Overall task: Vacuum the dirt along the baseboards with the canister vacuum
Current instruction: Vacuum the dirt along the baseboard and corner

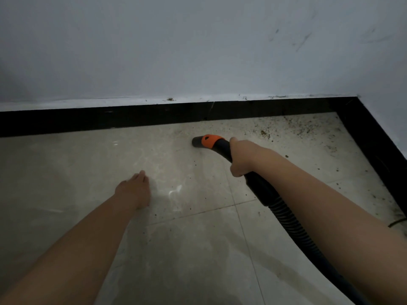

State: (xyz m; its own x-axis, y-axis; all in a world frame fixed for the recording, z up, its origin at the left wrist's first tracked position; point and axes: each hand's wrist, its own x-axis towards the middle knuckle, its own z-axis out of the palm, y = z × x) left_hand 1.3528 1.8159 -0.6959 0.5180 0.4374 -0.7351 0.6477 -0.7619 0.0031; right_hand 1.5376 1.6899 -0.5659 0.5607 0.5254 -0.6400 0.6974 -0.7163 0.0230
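Observation:
My right hand [243,158] grips the black handle of the vacuum hose [284,213]. Its nozzle [198,142], dark with an orange collar, points left just above the beige tile floor, a short way in front of the black baseboard [132,118]. Brown dirt [293,128] lies scattered on the tiles to the right of the nozzle, thickest toward the corner. More specks run along the right baseboard [374,150]. My left hand [134,191] rests on the floor, palm down, fingers together, holding nothing. The canister itself is out of view.
A pale wall [198,51] with scuff marks rises behind the baseboard; a second wall meets it at the far right corner. The ribbed hose trails back under my right forearm. A thin dark cord [396,222] lies at the right edge.

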